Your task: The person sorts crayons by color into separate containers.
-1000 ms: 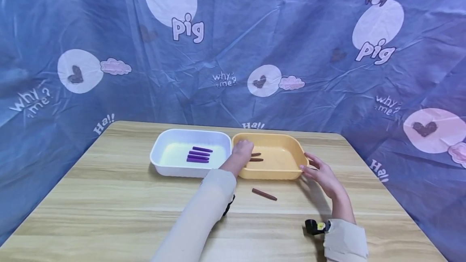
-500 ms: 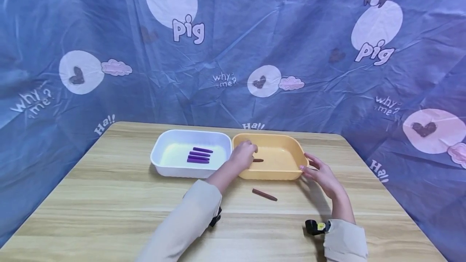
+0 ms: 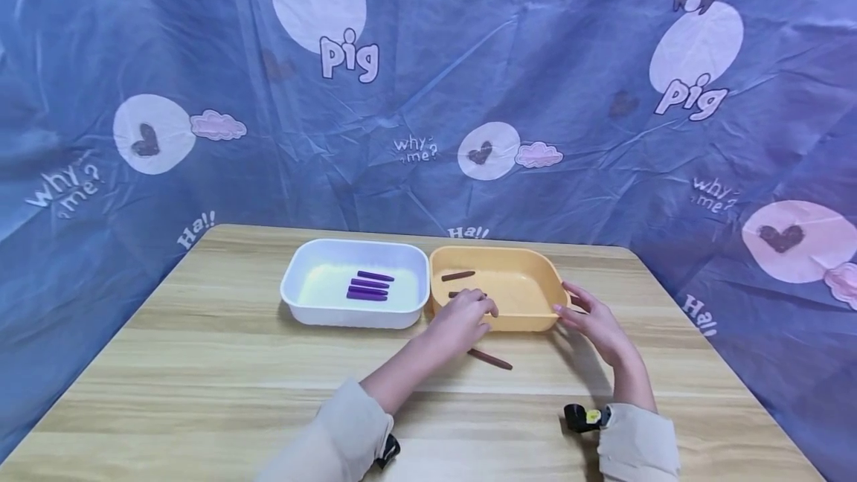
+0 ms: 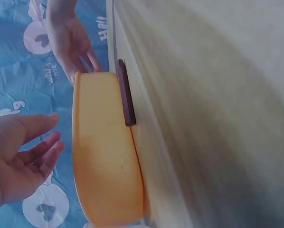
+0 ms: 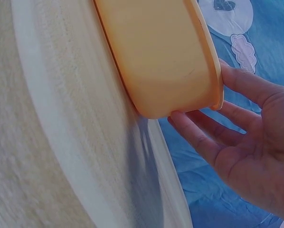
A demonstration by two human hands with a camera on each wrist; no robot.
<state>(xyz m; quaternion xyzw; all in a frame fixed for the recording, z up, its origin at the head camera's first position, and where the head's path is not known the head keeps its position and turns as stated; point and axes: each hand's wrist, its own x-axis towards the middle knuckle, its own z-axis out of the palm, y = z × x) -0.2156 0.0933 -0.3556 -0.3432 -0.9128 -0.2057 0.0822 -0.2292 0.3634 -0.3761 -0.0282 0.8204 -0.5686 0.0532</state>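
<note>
My left hand [image 3: 462, 318] hovers over the front wall of the yellow tray [image 3: 515, 322], its fingers loosely bent. In the left wrist view this hand [image 4: 23, 156] holds nothing, with a gap between thumb and fingers. One brown crayon [image 3: 458, 276] lies at the tray's back left. A second brown crayon [image 3: 455, 294] is partly hidden behind the left hand. On the table in front lies another brown crayon [image 3: 492, 360]. My right hand [image 3: 598, 327] touches the tray's right end; in the right wrist view its extended fingers [image 5: 194, 135] rest against the outer wall.
A white tray [image 3: 355, 316] stands against the yellow tray's left side. Several purple crayons [image 3: 367, 290] lie in it, roughly parallel. Behind the wooden table [image 3: 201, 378] hangs a blue printed cloth [image 3: 402, 95].
My left hand has drawn back from inside the yellow tray toward its front wall, uncovering a brown crayon at the back left. The right hand stays at the tray's right end.
</note>
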